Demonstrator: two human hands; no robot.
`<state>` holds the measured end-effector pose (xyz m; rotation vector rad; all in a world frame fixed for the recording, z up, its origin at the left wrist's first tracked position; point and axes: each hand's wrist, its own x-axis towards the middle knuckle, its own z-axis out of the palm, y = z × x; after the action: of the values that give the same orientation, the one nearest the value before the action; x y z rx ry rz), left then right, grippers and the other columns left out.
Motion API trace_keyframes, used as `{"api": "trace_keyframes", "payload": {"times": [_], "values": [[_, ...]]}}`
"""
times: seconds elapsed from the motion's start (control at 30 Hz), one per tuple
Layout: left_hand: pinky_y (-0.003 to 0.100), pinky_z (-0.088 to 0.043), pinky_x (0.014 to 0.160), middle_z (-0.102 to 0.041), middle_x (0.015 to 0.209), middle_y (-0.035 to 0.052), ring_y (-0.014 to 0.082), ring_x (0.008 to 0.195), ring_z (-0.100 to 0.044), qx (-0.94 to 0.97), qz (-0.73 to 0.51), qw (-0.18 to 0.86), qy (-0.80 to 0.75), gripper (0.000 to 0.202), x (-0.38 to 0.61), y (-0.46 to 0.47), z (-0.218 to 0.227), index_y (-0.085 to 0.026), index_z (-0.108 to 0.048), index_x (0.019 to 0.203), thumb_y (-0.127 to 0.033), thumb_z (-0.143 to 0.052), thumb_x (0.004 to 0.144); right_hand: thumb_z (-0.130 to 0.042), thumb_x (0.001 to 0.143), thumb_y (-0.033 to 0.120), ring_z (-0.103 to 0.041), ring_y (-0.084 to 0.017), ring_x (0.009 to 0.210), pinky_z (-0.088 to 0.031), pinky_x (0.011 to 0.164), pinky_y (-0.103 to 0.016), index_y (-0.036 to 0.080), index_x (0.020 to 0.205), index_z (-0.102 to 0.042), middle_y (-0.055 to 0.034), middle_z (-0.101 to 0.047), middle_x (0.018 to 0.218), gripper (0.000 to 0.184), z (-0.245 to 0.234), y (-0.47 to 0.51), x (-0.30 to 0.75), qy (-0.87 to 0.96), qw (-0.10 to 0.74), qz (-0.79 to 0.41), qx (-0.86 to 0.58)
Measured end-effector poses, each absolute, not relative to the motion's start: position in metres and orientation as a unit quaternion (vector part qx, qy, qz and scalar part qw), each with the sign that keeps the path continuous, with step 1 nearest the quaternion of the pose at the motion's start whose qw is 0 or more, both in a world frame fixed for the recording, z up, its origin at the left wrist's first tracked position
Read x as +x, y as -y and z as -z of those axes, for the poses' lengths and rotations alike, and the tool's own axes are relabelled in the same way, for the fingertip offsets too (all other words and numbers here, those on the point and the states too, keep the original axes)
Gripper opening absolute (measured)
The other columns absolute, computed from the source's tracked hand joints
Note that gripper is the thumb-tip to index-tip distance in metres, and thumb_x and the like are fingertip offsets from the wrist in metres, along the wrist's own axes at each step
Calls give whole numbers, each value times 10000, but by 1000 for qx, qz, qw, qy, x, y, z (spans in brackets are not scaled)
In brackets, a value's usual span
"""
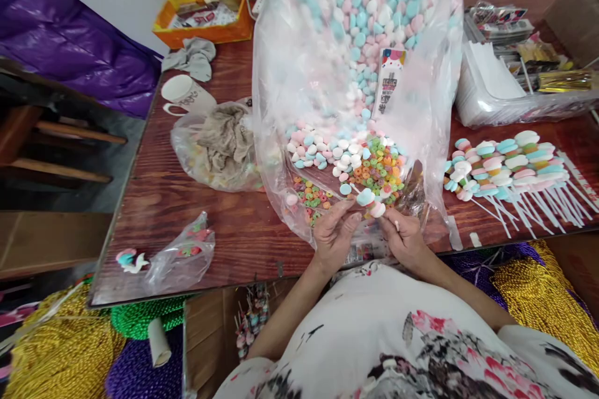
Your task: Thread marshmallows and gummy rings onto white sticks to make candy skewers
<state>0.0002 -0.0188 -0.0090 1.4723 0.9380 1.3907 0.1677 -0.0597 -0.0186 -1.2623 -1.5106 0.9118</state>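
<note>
Between my two hands is a short marshmallow skewer [365, 197] of blue, white and pink sweets with coloured rings among them. My right hand [402, 238] is closed on it at the right end, by a white piece. My left hand [333, 232] is pinched just left of the sweets; what sits between its fingertips is hidden. Right behind the hands lie loose coloured rings [381, 165] and loose pink, blue and white marshmallows [306, 146]. They spill from a large clear plastic bag [299, 68], on which a printed packet [389, 81] rests.
Finished-looking marshmallow sticks [510, 165] are piled at the right, near a clear bin [486, 109] of packaging. Leftward are a mug [187, 93], a bag with a rag [224, 143], an orange tray [206, 34] and a small bag [182, 255]. Beads [60, 343] hang below the table edge.
</note>
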Motion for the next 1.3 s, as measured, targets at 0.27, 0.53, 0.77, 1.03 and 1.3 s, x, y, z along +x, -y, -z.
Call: {"api": "trace_keyframes", "payload": {"times": [0.27, 0.53, 0.77, 1.03, 1.3], "values": [[369, -557, 957, -759, 1103, 80, 215, 1038, -717, 701, -452, 408, -370, 261, 9, 15, -8, -233, -738, 1127, -182, -602, 910, -415, 924, 111, -519, -124, 631, -424, 625, -234, 167, 917, -664, -7, -598, 737, 255, 37, 73, 172, 647, 442, -385, -488], [341, -563, 888, -713, 1192, 91, 197, 989, -707, 679, -446, 452, -369, 345, 20, 0, 1, -239, -639, 1277, -296, -554, 947, -531, 963, 287, -389, -96, 523, -344, 511, -233, 184, 781, -619, 41, -449, 591, 226, 29, 71, 185, 509, 536, -382, -555], [393, -526, 811, -666, 967, 137, 245, 887, -639, 849, -194, 202, -447, 108, 29, -60, 2, -130, -701, 891, -164, -607, 850, -523, 973, 349, -369, -97, 494, -300, 486, -244, 195, 696, -544, 53, -404, 539, 317, 36, 68, 203, 470, 548, -373, -583], [314, -532, 696, -675, 805, 27, 160, 737, -623, 653, -386, 434, -485, 159, 12, -45, -1, -175, -740, 909, -192, -716, 753, -481, 969, 247, -411, -102, 532, -345, 548, -232, 189, 698, -545, 43, -449, 579, 285, 39, 73, 201, 598, 462, -335, -563], [227, -571, 603, -747, 812, 24, 116, 657, -664, 300, -500, 675, -452, 324, -15, -18, -18, -173, -782, 818, -175, -896, 515, -418, 891, 96, -521, -137, 590, -386, 602, -242, 174, 850, -648, -3, -594, 666, 246, 23, 67, 186, 692, 388, -315, -521]]}}
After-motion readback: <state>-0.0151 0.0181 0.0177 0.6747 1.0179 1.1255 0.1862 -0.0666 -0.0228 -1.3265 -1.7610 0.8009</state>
